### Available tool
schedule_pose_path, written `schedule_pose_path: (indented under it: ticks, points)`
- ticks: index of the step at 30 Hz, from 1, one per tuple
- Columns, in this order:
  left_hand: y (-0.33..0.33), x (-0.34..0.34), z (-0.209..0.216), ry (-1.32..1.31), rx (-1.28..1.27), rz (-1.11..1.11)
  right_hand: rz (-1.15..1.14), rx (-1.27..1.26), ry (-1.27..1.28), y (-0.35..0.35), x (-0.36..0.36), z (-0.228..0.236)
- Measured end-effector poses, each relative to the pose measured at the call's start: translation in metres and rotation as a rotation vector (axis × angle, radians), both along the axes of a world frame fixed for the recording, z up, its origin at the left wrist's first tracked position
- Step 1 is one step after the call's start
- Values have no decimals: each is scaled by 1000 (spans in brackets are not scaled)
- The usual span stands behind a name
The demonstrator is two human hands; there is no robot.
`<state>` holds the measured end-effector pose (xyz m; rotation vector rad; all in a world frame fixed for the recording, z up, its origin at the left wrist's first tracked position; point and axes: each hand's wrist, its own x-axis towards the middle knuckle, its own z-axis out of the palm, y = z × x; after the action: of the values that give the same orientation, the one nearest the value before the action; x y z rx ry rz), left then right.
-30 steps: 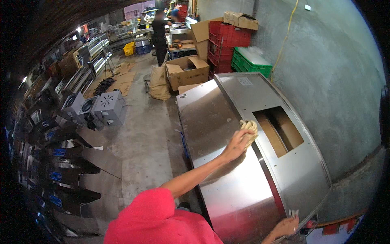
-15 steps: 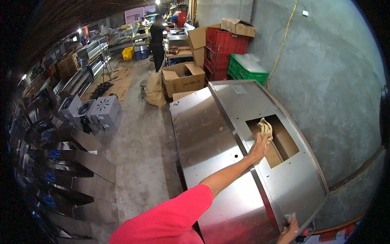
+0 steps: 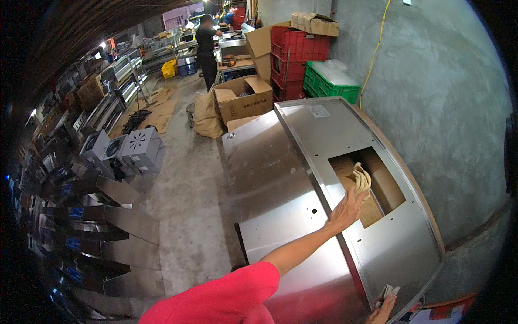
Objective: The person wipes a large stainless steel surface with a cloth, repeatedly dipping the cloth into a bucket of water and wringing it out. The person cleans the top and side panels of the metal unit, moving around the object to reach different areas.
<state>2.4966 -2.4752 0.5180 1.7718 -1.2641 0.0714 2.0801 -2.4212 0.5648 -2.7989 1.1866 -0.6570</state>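
Note:
My left hand, reaching out from a red sleeve, is closed on a bunched yellowish cloth. It holds the cloth over the rectangular opening in a large stainless steel cabinet lying in front of me. Brown cardboard or board shows inside that opening. Down at the lower right, my right hand grips a small greyish rag against the metal surface. Only part of that hand is in the picture.
Beyond the cabinet stand an open cardboard box, a tan sack, red crates and a green crate. A concrete wall borders the right. Sheet-metal parts and grey boxes lie left. A person stands farther back.
The view has shifted a little. My left hand and the cloth sit slightly lower and farther right in the picture. More of the rag in my right hand now shows.

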Motion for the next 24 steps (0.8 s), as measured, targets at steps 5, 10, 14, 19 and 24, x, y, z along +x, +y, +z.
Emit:
schedule_pose_path:
  ticks: [5,10,14,19,24]
  points:
    - [-21,-13,7,-13,-71,-10,-408,-191,64,-196,-116,-109]
    - [-9,2,-6,-69,-58,29,-94,307,-153,-164,92,-80]
    - [4,2,-10,-64,-67,43,248,459,-75,-43,108,-27]
    - [-7,-10,9,-38,-115,11,-120,-15,-166,-184,-105,-113]
    - [-32,7,-15,-33,-227,5,-155,185,-156,-236,27,-76]
